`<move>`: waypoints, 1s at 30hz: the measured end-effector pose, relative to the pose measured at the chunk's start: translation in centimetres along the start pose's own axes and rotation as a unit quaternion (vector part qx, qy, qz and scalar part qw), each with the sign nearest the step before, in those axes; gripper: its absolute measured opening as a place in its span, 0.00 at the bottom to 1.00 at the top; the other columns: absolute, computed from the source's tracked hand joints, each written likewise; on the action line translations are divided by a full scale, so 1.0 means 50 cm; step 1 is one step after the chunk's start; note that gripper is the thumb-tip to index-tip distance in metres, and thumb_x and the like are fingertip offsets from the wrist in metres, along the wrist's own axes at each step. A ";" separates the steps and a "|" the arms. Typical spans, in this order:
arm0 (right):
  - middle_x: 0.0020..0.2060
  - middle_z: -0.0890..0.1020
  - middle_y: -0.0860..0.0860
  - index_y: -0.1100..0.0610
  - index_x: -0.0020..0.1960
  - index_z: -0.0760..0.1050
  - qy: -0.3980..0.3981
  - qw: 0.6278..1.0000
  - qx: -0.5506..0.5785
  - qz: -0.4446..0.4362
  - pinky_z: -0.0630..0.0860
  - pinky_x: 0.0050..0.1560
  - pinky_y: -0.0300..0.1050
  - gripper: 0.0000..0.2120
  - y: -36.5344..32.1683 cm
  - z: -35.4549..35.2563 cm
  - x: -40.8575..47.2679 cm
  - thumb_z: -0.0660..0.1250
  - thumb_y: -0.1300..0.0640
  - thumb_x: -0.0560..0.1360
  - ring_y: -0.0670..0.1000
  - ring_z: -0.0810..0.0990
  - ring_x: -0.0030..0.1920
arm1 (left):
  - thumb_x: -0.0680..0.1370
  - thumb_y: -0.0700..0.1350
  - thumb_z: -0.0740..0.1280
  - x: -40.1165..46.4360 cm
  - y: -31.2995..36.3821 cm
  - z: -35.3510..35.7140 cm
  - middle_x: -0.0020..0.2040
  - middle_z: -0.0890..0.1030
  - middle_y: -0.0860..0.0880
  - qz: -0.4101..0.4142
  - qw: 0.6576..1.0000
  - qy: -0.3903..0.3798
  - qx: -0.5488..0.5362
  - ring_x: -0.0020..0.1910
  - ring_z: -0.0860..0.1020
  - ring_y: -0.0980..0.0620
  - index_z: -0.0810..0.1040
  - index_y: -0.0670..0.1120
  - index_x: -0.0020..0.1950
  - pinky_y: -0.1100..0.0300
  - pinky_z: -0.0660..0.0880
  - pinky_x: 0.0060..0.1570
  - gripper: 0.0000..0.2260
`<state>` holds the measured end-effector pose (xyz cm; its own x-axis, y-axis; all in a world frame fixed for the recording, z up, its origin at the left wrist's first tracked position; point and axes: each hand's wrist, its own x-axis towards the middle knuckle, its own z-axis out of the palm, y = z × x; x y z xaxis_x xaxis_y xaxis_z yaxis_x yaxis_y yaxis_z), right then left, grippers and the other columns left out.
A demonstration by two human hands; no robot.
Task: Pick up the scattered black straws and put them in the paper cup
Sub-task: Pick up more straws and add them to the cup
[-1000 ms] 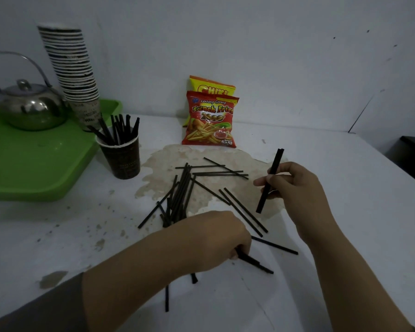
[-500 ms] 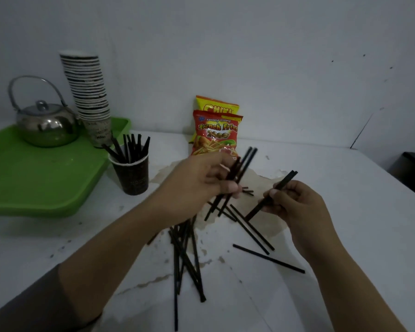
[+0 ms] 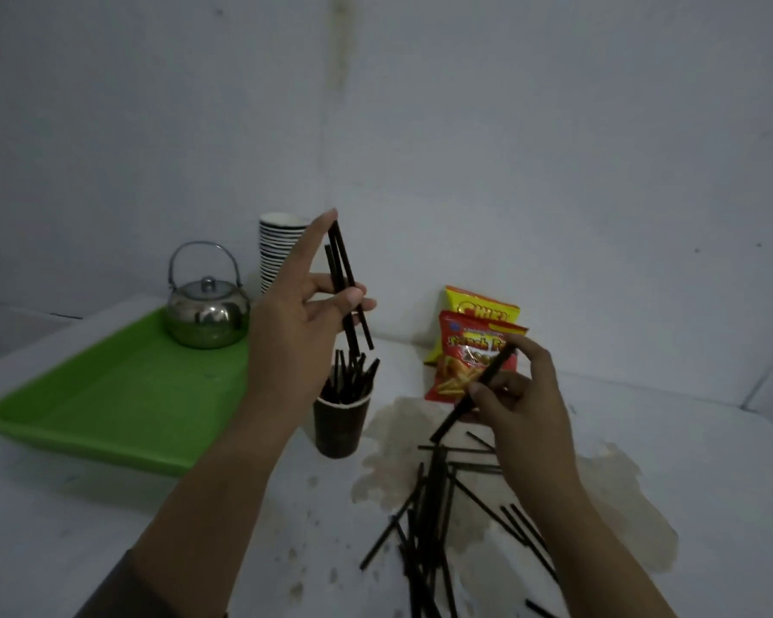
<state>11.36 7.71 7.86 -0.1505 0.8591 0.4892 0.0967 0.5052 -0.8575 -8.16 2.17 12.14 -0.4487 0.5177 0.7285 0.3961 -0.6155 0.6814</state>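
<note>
Our left hand pinches two straws above the paper cup; our right hand grips another straw. Next: lower, release.

A single head-worn wide-angle camera is looking forward and slightly down, close over the counter, which is filling the lower frame; wall is filling the upper half.
</note>
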 end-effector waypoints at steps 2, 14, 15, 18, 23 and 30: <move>0.35 0.81 0.50 0.46 0.61 0.65 0.035 0.998 0.013 -0.051 0.76 0.33 0.31 0.24 -0.029 0.065 0.023 0.66 0.66 0.73 0.45 0.83 0.35 | 0.75 0.37 0.66 -0.002 -0.013 0.000 0.43 0.83 0.50 0.000 1.000 0.023 0.012 0.42 0.83 0.58 0.64 0.63 0.67 0.65 0.79 0.42 0.28; 0.42 0.81 0.50 0.42 0.66 0.62 0.060 0.988 -0.089 -0.113 0.74 0.44 0.41 0.25 0.021 0.268 0.009 0.64 0.61 0.75 0.50 0.78 0.45 | 0.74 0.38 0.68 -0.021 -0.121 -0.026 0.42 0.81 0.48 -0.061 0.989 -0.001 0.132 0.42 0.80 0.52 0.64 0.66 0.64 0.47 0.79 0.45 0.28; 0.43 0.81 0.51 0.45 0.66 0.63 0.060 0.985 -0.117 -0.112 0.73 0.47 0.45 0.24 0.030 0.270 0.010 0.65 0.61 0.74 0.53 0.77 0.47 | 0.74 0.37 0.68 -0.024 -0.128 -0.027 0.42 0.81 0.49 -0.065 0.988 -0.017 0.139 0.42 0.80 0.53 0.64 0.67 0.63 0.49 0.79 0.45 0.29; 0.43 0.80 0.52 0.49 0.64 0.70 0.084 0.976 -0.169 -0.110 0.65 0.51 0.43 0.20 0.041 0.270 0.015 0.66 0.60 0.74 0.53 0.74 0.51 | 0.74 0.37 0.68 -0.033 -0.144 -0.030 0.40 0.81 0.51 -0.070 0.983 -0.065 0.158 0.41 0.80 0.57 0.63 0.71 0.61 0.57 0.79 0.43 0.31; 0.42 0.84 0.49 0.54 0.48 0.80 0.064 0.958 -0.228 -0.163 0.71 0.47 0.52 0.09 0.046 0.263 0.014 0.64 0.62 0.73 0.56 0.74 0.49 | 0.74 0.40 0.68 -0.040 -0.165 -0.033 0.45 0.83 0.52 -0.081 0.972 -0.104 0.192 0.45 0.80 0.57 0.75 0.57 0.56 0.57 0.79 0.46 0.15; 0.46 0.84 0.51 0.56 0.49 0.81 0.027 0.954 -0.247 -0.168 0.71 0.44 0.51 0.11 0.044 0.243 0.021 0.60 0.59 0.74 0.54 0.74 0.45 | 0.75 0.41 0.67 -0.042 -0.165 -0.032 0.43 0.81 0.58 -0.090 0.977 -0.090 0.169 0.43 0.79 0.65 0.80 0.51 0.54 0.67 0.76 0.46 0.10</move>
<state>-0.56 8.70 4.54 -0.2056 0.6383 0.7418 0.5056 0.7183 -0.4779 -11.77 5.19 4.86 -0.3986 0.7145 0.5750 0.5793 -0.2900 0.7618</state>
